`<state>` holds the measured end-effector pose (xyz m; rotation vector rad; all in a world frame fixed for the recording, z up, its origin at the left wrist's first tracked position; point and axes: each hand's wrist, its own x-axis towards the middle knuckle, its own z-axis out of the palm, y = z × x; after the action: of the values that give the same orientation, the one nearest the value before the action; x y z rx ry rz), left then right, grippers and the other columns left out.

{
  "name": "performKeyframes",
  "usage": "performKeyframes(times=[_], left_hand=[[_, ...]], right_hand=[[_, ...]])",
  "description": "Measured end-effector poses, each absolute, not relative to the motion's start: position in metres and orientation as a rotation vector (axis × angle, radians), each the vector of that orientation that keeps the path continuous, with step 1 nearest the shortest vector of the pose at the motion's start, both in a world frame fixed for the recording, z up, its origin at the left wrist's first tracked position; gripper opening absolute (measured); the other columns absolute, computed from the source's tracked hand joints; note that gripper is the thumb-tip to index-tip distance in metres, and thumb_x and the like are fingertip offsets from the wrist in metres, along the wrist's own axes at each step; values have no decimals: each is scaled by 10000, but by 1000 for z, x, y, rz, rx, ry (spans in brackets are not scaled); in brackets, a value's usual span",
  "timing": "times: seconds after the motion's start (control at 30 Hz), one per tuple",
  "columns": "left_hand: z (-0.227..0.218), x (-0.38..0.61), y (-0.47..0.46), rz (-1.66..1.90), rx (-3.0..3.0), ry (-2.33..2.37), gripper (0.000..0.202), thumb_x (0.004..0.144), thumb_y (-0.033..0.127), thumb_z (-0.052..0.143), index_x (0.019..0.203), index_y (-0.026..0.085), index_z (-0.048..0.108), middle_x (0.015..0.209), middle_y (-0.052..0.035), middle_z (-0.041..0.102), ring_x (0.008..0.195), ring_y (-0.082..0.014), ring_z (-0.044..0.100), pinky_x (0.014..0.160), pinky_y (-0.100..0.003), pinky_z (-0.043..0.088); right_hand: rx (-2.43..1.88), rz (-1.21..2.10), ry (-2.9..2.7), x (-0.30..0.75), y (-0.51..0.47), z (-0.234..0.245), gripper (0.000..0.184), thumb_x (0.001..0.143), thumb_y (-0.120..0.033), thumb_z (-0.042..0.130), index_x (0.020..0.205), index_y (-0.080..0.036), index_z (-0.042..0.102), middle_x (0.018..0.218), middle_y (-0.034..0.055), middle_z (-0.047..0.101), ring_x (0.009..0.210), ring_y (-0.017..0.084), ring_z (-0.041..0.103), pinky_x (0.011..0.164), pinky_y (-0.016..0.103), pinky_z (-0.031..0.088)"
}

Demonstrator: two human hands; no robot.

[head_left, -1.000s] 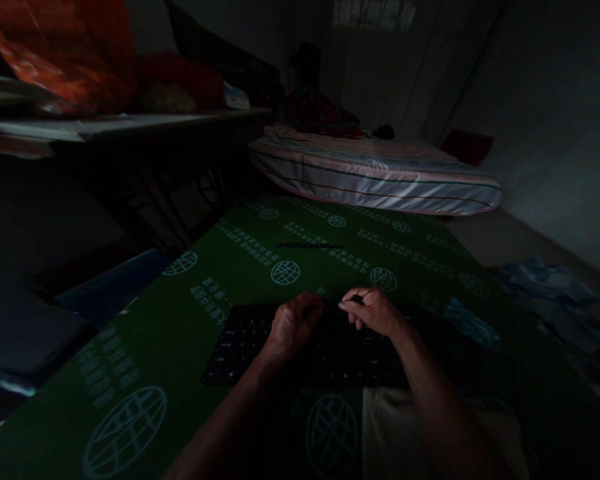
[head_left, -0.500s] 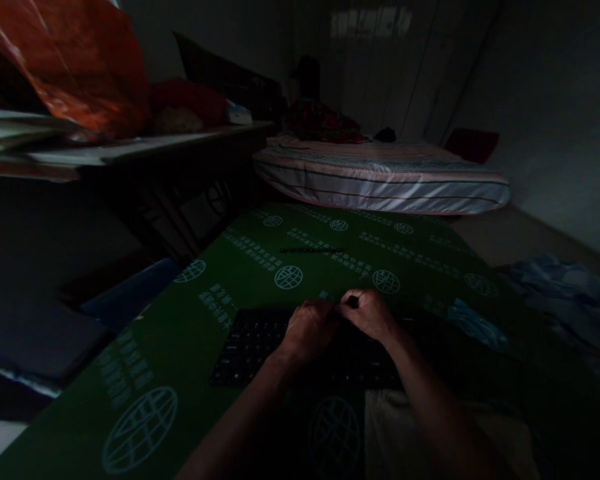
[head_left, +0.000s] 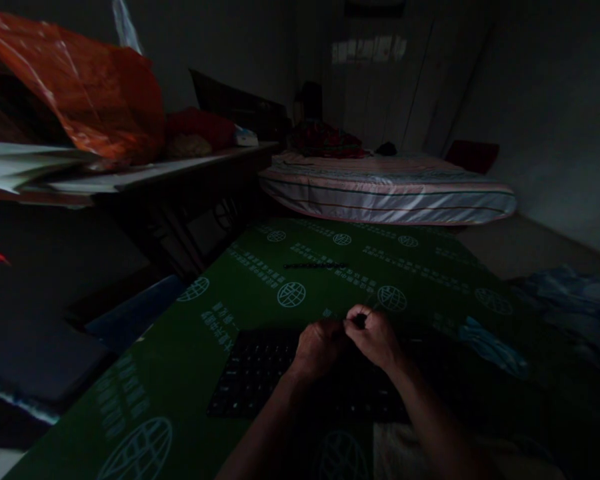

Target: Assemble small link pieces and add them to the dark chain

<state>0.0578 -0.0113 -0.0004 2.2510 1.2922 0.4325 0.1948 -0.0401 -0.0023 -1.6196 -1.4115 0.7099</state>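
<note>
Pinching a small dark piece (head_left: 361, 321) above a black keyboard (head_left: 255, 373).

Gripped at the very tips of the right hand (head_left: 377, 337), fingers (head_left: 353, 312) curled narrowly round it, above the keyboard's far edge; too dim to tell what sort of piece. Met just to its left by the left hand (head_left: 320, 347), pressed against the right, fingers folded inward; impossible to tell in the gloom whether holding anything. Laid flat beneath both, the keyboard, on a green printed sheet (head_left: 180, 373), with a thin dark strip (head_left: 314, 265) well beyond the hands. Slumped on a bench (head_left: 180, 170) off to the left, an orange bag (head_left: 100, 100), contents not to be made out. Farther back, a striped mattress (head_left: 390, 200) on the floor.
</note>
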Motion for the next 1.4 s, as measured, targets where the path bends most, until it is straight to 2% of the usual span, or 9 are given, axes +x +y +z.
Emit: performKeyframes(times=[0.2,0.53,0.73,0.87,1.0,1.2,1.4], left_hand=[[-2,57,-10,412,2302,1257,124,745,219,558,786,216,675,746,-5,671,708,-163,630,585,-213,410],[0,59,-16,391,2456,1240,160,817,208,476,833,191,634,836,-51,669,788,-188,618,677,-258,427],[-3,59,-17,373,2514,1239,184,843,214,445,877,172,621,855,-81,666,821,-217,611,731,-305,435],[-2,59,-18,406,2481,1197,174,838,192,453,890,189,619,902,-65,663,853,-202,605,771,-298,434],[0,59,-19,437,2445,1203,168,838,177,444,877,175,608,888,-67,654,846,-198,599,764,-293,435],[-6,57,-17,618,2237,1164,165,844,195,437,889,176,595,848,-41,653,807,-176,609,717,-260,439],[-9,54,-15,746,2095,1201,155,827,219,453,878,179,594,802,-31,649,739,-165,606,678,-256,438]], right_hand=[[-1548,699,-1315,194,-39,-9,123,657,-298,505,673,-197,573,535,-16,528,474,127,473,459,221,366],[-1495,816,-1205,197,-38,-20,89,641,-274,517,664,-198,556,453,-51,409,408,107,385,396,211,309],[-1475,853,-1177,199,-37,-20,66,639,-260,528,651,-196,543,443,-52,421,393,101,391,390,211,314],[-1454,865,-1117,198,-38,-15,81,642,-268,533,658,-190,545,418,-53,429,378,99,391,381,208,309],[-1415,862,-1109,197,-38,-12,96,635,-275,563,645,-180,553,417,-59,433,377,88,393,383,199,317],[-1312,966,-983,199,-38,-13,227,674,-385,608,694,-168,540,391,-66,473,296,66,365,310,176,251],[-1201,1015,-1031,204,-40,-8,291,693,-425,658,690,-144,584,451,-38,537,328,57,422,346,170,308]])
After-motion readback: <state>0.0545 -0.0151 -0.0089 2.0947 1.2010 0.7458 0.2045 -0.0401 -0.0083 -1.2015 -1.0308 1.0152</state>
